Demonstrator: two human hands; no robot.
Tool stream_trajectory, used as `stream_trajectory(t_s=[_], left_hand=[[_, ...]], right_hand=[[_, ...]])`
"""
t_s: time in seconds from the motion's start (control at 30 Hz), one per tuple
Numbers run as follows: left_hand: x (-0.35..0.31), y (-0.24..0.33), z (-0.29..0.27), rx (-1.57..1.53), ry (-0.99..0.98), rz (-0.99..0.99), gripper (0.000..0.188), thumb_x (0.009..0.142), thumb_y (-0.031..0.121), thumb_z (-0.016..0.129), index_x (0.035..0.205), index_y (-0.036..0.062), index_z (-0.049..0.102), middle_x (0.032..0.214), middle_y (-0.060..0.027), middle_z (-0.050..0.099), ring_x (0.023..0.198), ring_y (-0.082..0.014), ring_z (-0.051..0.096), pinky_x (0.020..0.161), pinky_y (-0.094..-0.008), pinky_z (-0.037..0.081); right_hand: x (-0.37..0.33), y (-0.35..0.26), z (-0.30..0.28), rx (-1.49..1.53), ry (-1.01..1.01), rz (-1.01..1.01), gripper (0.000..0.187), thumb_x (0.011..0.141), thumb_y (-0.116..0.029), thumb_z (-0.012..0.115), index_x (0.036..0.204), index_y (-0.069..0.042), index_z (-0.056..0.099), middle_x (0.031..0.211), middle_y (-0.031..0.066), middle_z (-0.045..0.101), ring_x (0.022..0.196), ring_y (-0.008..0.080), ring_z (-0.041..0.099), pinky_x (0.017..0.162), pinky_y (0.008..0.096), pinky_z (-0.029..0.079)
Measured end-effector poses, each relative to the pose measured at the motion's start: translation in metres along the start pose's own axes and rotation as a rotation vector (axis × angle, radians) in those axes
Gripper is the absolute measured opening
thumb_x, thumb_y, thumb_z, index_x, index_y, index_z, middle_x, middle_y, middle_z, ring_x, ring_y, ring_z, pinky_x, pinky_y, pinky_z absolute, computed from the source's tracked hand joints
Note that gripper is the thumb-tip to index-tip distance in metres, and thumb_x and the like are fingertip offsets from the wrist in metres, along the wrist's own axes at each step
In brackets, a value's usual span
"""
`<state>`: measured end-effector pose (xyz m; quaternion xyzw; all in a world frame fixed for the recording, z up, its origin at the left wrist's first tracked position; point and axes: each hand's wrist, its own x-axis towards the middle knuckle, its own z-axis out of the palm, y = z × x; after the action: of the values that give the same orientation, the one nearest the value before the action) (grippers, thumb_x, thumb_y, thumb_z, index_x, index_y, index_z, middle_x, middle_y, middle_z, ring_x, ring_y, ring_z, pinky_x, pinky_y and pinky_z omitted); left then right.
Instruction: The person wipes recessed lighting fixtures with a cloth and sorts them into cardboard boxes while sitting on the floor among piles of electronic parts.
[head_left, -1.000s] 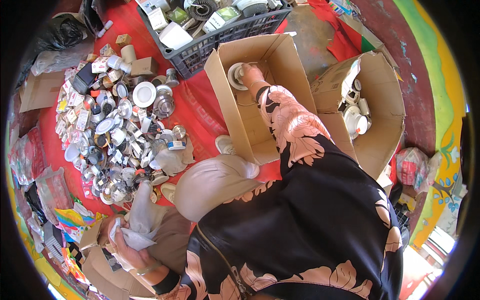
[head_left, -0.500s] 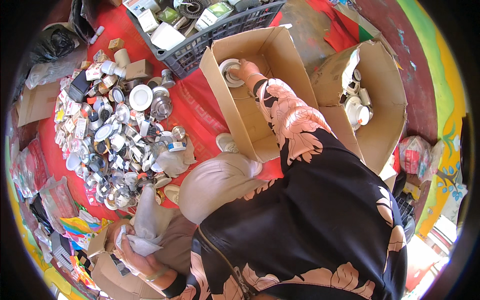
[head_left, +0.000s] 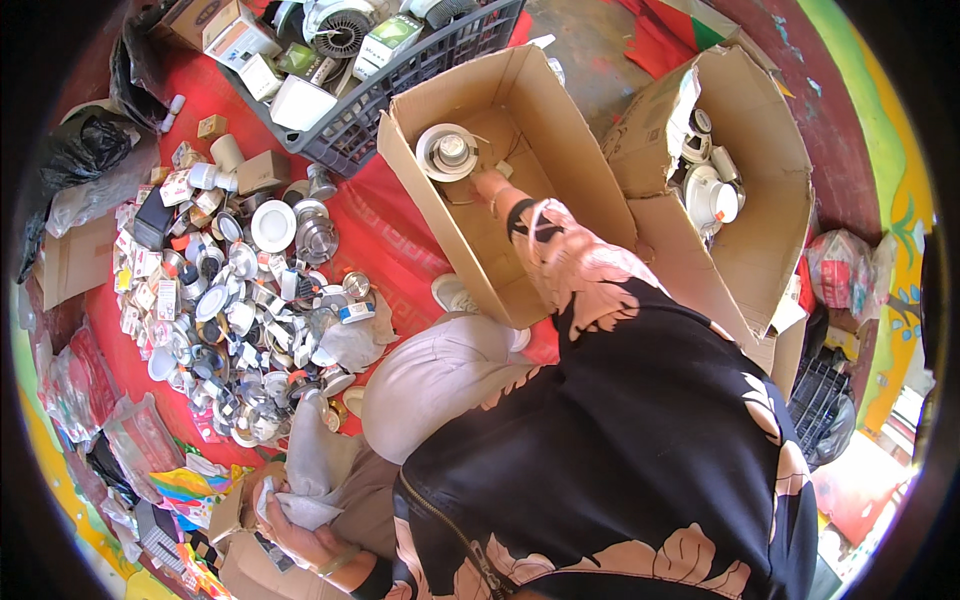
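In the open cardboard box ahead of me lies a round white recessed downlight, its stepped back facing up. A thin cable loops near it. My right hand reaches into this box, just beside the downlight and apart from it. A small white block sits against its fingers, which are mostly hidden, so I cannot tell whether it grips that block. Low on the left, my left hand is closed around a crumpled white cloth beside my knee.
A large heap of mixed downlights and small boxes spreads over the red sheet on the left. Behind it stands a black plastic crate full of lamps and cartons. Another cardboard box on the right holds white lamp fittings.
My right hand has let go of the downlight and moved slightly right and down, leaving it in the box. The left hand still grips the cloth. The whole view has shifted slightly.
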<state>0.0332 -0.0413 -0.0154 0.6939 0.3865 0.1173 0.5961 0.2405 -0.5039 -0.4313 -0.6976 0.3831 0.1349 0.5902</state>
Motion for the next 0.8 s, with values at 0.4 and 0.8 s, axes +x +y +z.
stream_trajectory(t_s=[0.4, 0.8], left_hand=[[-0.004, 0.001, 0.008, 0.044, 0.020, -0.029, 0.025, 0.082, 0.016, 0.050, 0.100, -0.0016, 0.055, 0.089, -0.0102, 0.054, 0.084, -0.0185, 0.050, 0.076, -0.0305, 0.041], [-0.032, -0.008, -0.005, -0.383, -0.169, -0.013, 0.031, 0.082, 0.004, 0.049, 0.113, 0.0005, 0.052, 0.106, -0.0132, 0.058, 0.099, -0.0220, 0.054, 0.087, -0.0355, 0.044]], right_hand=[[0.039, -0.069, 0.004, -0.651, 0.054, -0.229, 0.043, 0.079, -0.012, 0.047, 0.122, -0.009, 0.047, 0.112, 0.0186, 0.055, 0.103, 0.0332, 0.054, 0.085, 0.0383, 0.045], [-0.319, -0.197, -0.039, 0.301, -0.197, -0.913, 0.024, 0.088, -0.002, 0.043, 0.108, 0.002, 0.056, 0.107, 0.0078, 0.058, 0.099, 0.0150, 0.053, 0.089, 0.0266, 0.039]])
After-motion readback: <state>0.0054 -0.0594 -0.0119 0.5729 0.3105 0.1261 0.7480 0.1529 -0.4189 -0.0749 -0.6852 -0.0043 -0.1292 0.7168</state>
